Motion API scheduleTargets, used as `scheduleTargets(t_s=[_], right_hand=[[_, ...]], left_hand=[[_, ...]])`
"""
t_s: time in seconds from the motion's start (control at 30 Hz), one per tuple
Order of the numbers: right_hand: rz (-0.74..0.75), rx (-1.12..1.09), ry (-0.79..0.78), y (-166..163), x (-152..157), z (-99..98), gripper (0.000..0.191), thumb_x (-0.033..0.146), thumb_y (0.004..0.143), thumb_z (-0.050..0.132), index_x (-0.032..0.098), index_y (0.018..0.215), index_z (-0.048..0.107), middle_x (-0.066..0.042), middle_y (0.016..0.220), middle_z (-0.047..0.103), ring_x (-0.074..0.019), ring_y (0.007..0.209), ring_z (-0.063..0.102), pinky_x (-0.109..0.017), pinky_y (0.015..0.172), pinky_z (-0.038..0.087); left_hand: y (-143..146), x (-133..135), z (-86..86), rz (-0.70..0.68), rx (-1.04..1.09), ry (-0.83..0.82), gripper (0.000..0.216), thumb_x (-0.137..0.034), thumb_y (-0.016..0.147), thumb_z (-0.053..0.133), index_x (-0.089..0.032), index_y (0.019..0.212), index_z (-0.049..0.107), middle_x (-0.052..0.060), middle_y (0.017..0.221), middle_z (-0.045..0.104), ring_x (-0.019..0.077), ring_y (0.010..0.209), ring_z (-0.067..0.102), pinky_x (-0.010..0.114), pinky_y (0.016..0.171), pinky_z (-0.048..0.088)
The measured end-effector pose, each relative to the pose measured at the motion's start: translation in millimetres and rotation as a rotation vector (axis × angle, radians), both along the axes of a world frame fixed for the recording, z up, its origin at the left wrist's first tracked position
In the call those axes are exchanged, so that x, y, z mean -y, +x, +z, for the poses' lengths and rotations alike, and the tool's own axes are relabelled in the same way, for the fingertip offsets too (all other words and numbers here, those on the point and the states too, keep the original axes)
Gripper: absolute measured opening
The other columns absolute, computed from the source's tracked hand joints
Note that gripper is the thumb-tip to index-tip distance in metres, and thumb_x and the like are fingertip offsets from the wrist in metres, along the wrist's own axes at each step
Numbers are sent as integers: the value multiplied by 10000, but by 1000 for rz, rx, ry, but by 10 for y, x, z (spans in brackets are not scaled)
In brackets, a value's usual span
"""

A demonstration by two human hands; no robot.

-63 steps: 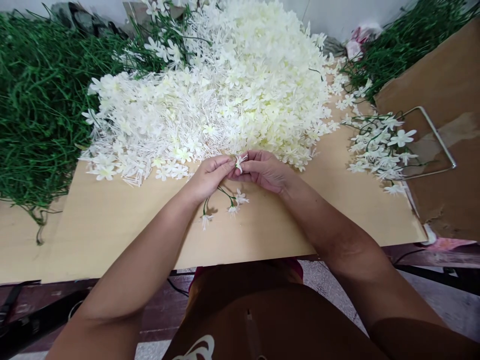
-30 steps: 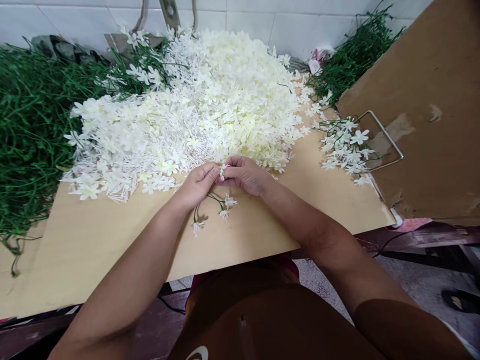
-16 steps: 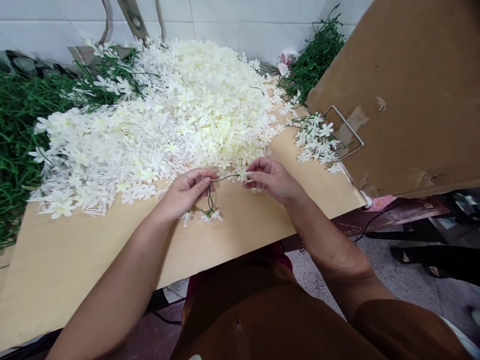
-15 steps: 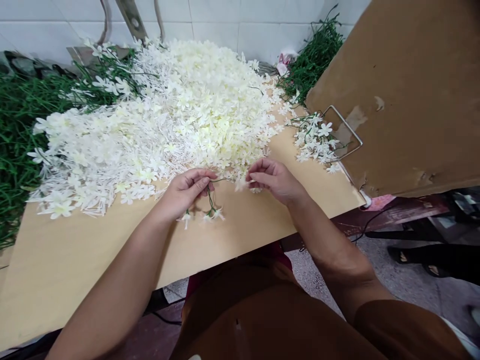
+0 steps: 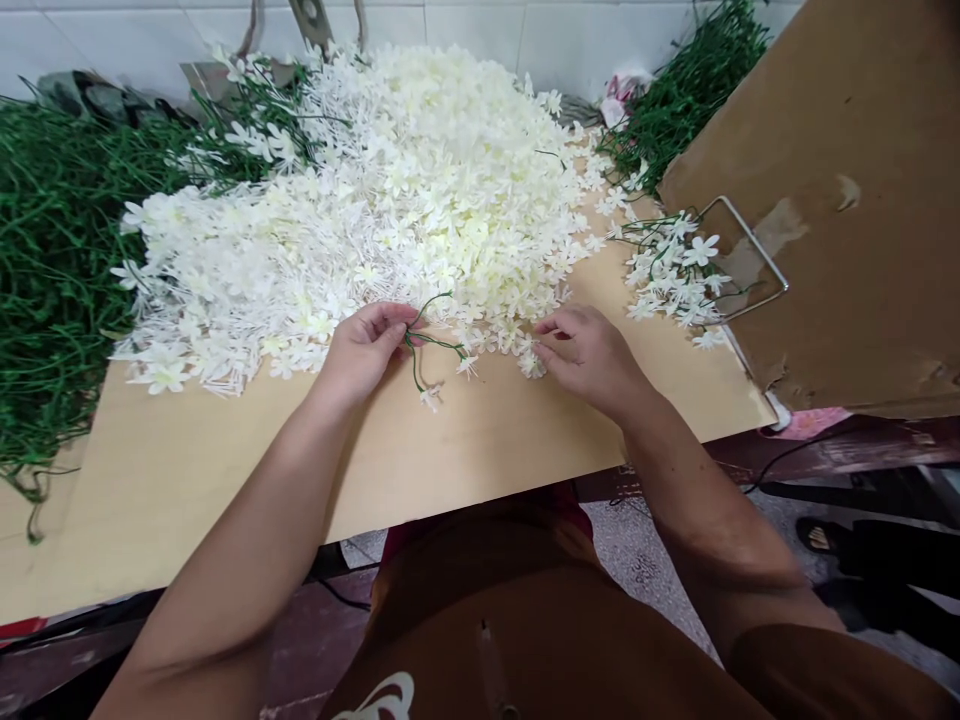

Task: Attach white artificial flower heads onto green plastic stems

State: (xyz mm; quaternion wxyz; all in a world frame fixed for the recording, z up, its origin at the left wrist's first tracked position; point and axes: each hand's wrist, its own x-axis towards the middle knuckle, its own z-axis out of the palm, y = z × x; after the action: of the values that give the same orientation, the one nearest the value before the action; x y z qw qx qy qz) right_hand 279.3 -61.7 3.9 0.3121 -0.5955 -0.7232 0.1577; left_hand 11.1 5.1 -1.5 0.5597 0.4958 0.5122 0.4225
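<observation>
A green branched stem point(image 5: 427, 345) is pinched in the left hand point(image 5: 365, 345), its grip closed just below the heap of white blossoms point(image 5: 390, 200); two small flowers already sit on its tips. The right hand point(image 5: 589, 355) is reaching into the heap's near edge, fingers curled around a loose blossom point(image 5: 531, 362); whether it is firmly held cannot be told. One blossom should be singled out and the stem kept steady over the worktop point(image 5: 465, 460), bare tip presented.

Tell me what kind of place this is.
Probably a small workshop where artificial flowers are put together by hand. A big heap of loose white blossoms covers the wooden board, green stems lie piled beside it, and the left hand pinches a green sprig bearing a few blossoms.
</observation>
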Motion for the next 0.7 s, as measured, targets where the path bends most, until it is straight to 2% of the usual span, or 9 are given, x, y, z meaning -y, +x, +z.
scheduleTargets(t_s=[0.2, 0.47, 0.6, 0.7], right_hand=[[113, 169, 15, -122, -9, -41, 115, 210, 852, 587, 179, 925, 670, -125, 955, 688, -285, 974, 607, -457, 892, 501], [249, 215, -28, -532, -57, -26, 220, 270, 885, 625, 156, 1068, 669, -147, 1075, 684, -300, 1052, 575, -459, 948, 467], [250, 286, -116, -762, -132, 2, 358, 262, 847, 696, 97, 1161, 651, -197, 1155, 671, -336, 1124, 560, -478, 997, 452], [216, 287, -137, -803, -162, -26, 283, 196, 871, 634, 84, 1130, 666, -200, 1134, 679, -334, 1117, 569, -473, 1003, 450]], left_hand=[[-16, -28, -34, 10, -87, 49, 157, -50, 782, 603, -154, 860, 690, 23, 818, 751, 112, 642, 663, 218, 621, 513], [-50, -16, -46, -81, -66, 109, 138, -186, 751, 752, -163, 876, 698, 40, 825, 740, 155, 734, 689, 260, 683, 555], [-72, -10, -25, -101, -49, 89, 180, -92, 724, 703, -165, 888, 705, 28, 845, 741, 158, 809, 708, 282, 811, 575], [-63, -9, 4, -94, -35, 58, 219, -33, 693, 666, -157, 870, 702, 27, 871, 748, 153, 839, 716, 291, 879, 571]])
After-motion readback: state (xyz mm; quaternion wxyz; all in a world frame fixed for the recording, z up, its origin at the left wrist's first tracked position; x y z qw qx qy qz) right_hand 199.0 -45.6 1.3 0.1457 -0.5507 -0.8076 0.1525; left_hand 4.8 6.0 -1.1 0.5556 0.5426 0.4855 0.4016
